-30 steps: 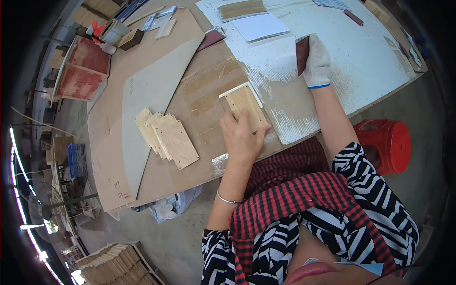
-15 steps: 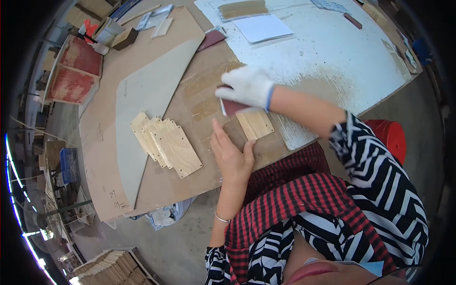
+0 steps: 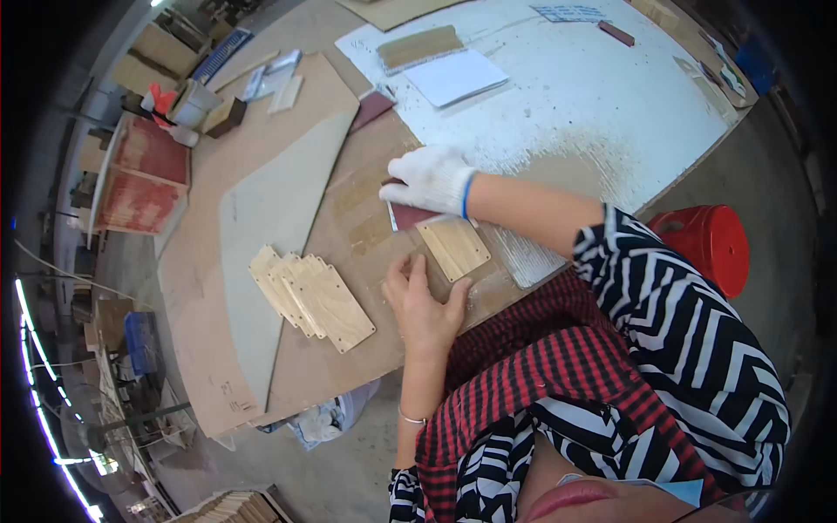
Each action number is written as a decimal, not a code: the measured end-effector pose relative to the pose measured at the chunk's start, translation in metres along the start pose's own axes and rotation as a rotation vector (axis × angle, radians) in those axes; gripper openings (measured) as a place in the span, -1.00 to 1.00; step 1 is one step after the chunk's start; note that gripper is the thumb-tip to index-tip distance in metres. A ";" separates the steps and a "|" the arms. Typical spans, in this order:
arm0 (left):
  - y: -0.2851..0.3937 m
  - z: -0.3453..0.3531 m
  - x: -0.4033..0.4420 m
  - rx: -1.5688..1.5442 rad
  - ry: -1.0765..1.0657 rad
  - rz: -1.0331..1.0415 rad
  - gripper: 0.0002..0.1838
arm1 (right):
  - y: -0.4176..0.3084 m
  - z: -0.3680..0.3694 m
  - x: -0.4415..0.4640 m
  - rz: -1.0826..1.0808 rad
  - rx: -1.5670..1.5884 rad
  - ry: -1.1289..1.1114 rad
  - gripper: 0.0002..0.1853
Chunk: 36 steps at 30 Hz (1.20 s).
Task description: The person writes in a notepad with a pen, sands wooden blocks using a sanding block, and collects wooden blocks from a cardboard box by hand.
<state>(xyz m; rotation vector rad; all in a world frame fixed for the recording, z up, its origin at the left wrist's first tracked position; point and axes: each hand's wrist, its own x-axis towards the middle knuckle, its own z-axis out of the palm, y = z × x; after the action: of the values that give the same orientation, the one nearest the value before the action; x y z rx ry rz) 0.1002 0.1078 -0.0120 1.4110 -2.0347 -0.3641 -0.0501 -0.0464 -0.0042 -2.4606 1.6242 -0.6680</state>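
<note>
My right hand [image 3: 432, 180], in a white knit glove with a blue cuff, grips maroon sandpaper [image 3: 411, 216]. The sandpaper lies against the far end of a thin wooden plate [image 3: 455, 248] with small holes at its corners; the glove hides part of that end. Bare and with fingers apart, my left hand [image 3: 425, 305] rests on the board by the plate's near left side. Its thumb is close to the near edge; whether it touches I cannot tell. Left of this hand, several similar wooden plates [image 3: 331, 309] lie fanned in an overlapping stack.
A grey angular sheet [image 3: 270, 209] lies on the brown table board [image 3: 196, 322]. Another maroon sheet [image 3: 373, 109] and a white paper pad [image 3: 455, 77] lie farther back. Sawdust covers part of the white surface [image 3: 558, 105]. A red bucket [image 3: 711, 248] stands right of the table.
The view has shifted a little. My left hand has drawn back from the plate toward me, its fingers now more bent. My right hand stays on the sandpaper at the plate's far end.
</note>
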 end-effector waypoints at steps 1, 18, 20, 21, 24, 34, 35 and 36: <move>0.005 0.005 0.002 0.029 0.035 -0.018 -0.14 | 0.002 -0.005 0.010 0.045 0.000 0.030 -0.53; 0.029 0.004 -0.006 0.294 0.166 0.272 -0.51 | 0.051 -0.031 -0.057 0.490 0.771 0.617 -0.61; 0.033 0.006 -0.009 0.338 0.097 0.294 -0.51 | 0.048 -0.035 -0.058 0.483 0.758 0.606 -0.61; 0.035 0.005 -0.008 0.270 0.022 0.241 -0.50 | 0.047 -0.036 -0.058 0.476 0.757 0.609 -0.61; 0.040 0.002 -0.005 0.135 -0.129 0.131 -0.48 | 0.045 -0.036 -0.057 0.463 0.757 0.613 -0.61; 0.021 0.022 0.014 0.198 -0.037 0.115 -0.36 | 0.047 -0.035 -0.054 0.459 0.743 0.599 -0.62; 0.022 0.025 0.015 0.177 -0.038 0.111 -0.35 | 0.047 -0.034 -0.055 0.446 0.747 0.597 -0.62; 0.023 0.028 0.017 0.176 -0.039 0.107 -0.35 | 0.047 -0.034 -0.054 0.448 0.747 0.593 -0.62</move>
<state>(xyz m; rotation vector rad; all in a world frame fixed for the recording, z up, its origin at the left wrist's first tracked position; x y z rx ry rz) 0.0618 0.0974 -0.0152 1.3993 -2.2092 -0.1718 -0.1218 -0.0126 -0.0047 -1.3827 1.5776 -1.6429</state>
